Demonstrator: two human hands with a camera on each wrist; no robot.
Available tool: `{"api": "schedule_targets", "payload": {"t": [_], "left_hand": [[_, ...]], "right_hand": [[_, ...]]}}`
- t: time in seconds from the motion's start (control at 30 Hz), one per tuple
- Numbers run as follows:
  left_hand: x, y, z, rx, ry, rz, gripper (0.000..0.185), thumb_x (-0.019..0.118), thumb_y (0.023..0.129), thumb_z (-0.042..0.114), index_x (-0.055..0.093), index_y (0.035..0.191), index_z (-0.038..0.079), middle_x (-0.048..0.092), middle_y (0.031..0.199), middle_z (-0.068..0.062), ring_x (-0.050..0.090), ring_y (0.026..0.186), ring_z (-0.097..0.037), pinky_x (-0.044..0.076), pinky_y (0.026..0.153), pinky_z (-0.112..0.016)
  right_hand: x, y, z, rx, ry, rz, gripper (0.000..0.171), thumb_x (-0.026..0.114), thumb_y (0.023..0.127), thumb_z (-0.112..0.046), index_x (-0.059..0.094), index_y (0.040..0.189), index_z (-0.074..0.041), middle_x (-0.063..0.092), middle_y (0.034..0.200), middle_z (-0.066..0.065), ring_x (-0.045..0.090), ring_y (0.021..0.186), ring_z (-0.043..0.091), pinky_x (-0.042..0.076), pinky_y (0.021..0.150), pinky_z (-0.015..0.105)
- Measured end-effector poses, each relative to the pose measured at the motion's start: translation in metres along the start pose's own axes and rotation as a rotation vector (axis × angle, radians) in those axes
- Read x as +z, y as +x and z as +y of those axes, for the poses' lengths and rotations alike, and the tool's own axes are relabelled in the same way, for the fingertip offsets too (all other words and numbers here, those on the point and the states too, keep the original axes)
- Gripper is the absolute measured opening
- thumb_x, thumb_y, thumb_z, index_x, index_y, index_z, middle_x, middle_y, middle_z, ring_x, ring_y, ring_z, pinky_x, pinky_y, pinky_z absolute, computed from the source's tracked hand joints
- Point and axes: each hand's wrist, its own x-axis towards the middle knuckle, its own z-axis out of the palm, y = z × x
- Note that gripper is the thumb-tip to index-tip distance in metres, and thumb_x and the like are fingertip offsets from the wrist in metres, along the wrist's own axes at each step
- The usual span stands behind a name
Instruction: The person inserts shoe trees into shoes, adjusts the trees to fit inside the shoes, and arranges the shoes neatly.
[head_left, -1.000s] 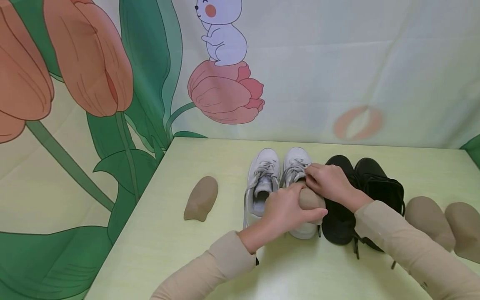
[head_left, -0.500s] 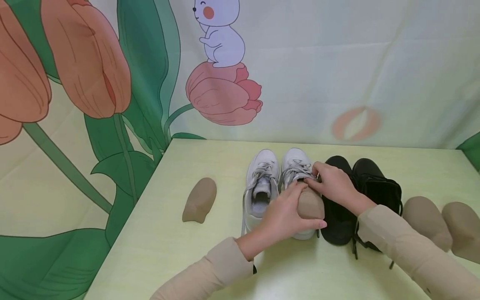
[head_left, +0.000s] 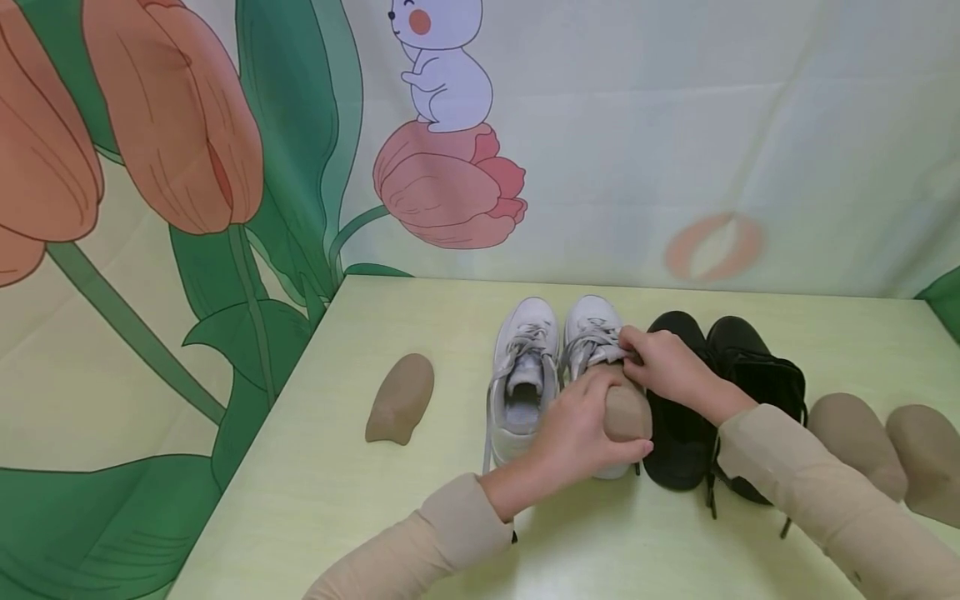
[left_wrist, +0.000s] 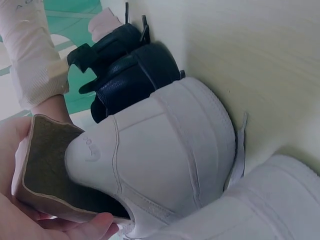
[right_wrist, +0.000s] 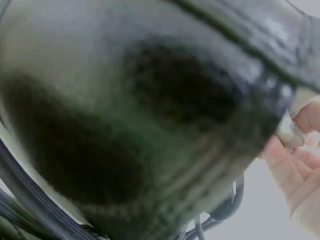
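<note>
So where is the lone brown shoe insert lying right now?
In the head view, the brown insert lies alone on the table, left of the white shoes.

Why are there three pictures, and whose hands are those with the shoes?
They belong to one person wearing three small cameras. The big picture comes from a camera on the head, looking down at a pale green table. The other two come from cameras on each wrist, so they look very close and blurry.

On the table stand a pair of white sneakers and a pair of black shoes. Brown shoe-shaped inserts lie about: one on the left and two on the right.

The left hand holds another brown insert at the opening of the right-hand white sneaker. The right hand pinches that sneaker's laces or tongue.
</note>
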Motion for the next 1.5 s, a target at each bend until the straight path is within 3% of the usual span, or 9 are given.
{"api": "schedule_targets", "payload": {"t": [0.17,0.33,0.6,0.77,0.93,1.1,1.3,1.5], "left_hand": [[-0.001,0.002,0.0,-0.017,0.037,-0.023,0.063,0.069,0.068,0.047,0.045,0.117,0.014,0.05,0.117,0.005,0.052,0.102,-0.01,0.045,0.081,-0.025],[-0.001,0.004,0.003,-0.043,0.073,-0.039,0.065,0.066,0.069,0.05,0.045,0.118,0.014,0.05,0.117,0.004,0.052,0.102,-0.01,0.045,0.082,-0.025],[0.001,0.009,0.004,-0.087,0.12,-0.036,0.067,0.064,0.069,0.056,0.046,0.117,0.014,0.052,0.116,0.004,0.054,0.099,-0.01,0.045,0.08,-0.025],[0.0,0.009,0.002,-0.124,0.074,-0.044,0.077,0.063,0.068,0.06,0.04,0.126,0.013,0.047,0.126,0.003,0.053,0.104,-0.012,0.045,0.081,-0.029],[0.004,0.001,0.004,-0.172,0.005,-0.022,0.098,0.063,0.066,0.061,0.02,0.14,0.012,0.029,0.143,-0.006,0.036,0.127,-0.018,0.043,0.091,-0.036],[0.014,-0.005,0.009,-0.195,-0.046,0.03,0.104,0.062,0.068,0.06,0.009,0.142,0.011,0.017,0.147,-0.009,0.02,0.135,-0.019,0.037,0.097,-0.04],[0.018,-0.004,0.01,-0.165,-0.043,0.09,0.089,0.063,0.074,0.05,0.017,0.141,0.011,0.02,0.146,-0.007,0.021,0.135,-0.019,0.033,0.1,-0.041],[0.016,0.0,0.011,-0.154,0.028,0.113,0.078,0.065,0.071,0.042,0.031,0.133,0.01,0.033,0.14,-0.006,0.035,0.126,-0.017,0.041,0.093,-0.035]], "right_hand": [[-0.001,-0.002,0.003,-0.072,-0.01,0.023,0.015,0.054,0.08,-0.003,0.043,0.073,-0.01,0.036,0.052,-0.004,0.032,0.045,0.007,0.029,0.048,0.021],[-0.002,-0.003,0.005,-0.09,0.001,0.022,0.017,0.053,0.081,-0.004,0.041,0.072,-0.011,0.033,0.052,-0.005,0.03,0.044,0.005,0.028,0.048,0.02],[-0.003,-0.004,0.006,-0.056,0.035,0.009,0.015,0.054,0.082,-0.006,0.044,0.072,-0.011,0.037,0.053,-0.005,0.033,0.046,0.006,0.03,0.049,0.021],[-0.004,-0.003,0.003,-0.006,0.056,-0.009,0.009,0.055,0.084,-0.009,0.05,0.076,-0.011,0.044,0.056,-0.003,0.037,0.047,0.007,0.033,0.049,0.022],[-0.003,0.0,0.0,0.036,0.014,-0.012,0.007,0.058,0.084,-0.014,0.054,0.081,-0.009,0.051,0.06,-0.001,0.041,0.047,0.007,0.035,0.05,0.023],[0.0,0.001,-0.002,0.067,-0.041,0.012,0.01,0.059,0.084,-0.018,0.057,0.081,-0.009,0.054,0.061,0.0,0.042,0.047,0.008,0.035,0.049,0.024],[0.001,0.001,-0.002,0.058,-0.058,0.029,0.009,0.06,0.084,-0.017,0.057,0.082,-0.008,0.054,0.061,0.001,0.044,0.048,0.008,0.036,0.048,0.024],[0.001,-0.001,0.0,0.001,-0.047,0.041,0.004,0.059,0.083,-0.011,0.056,0.082,-0.008,0.051,0.06,-0.001,0.041,0.048,0.008,0.033,0.049,0.023]]}}
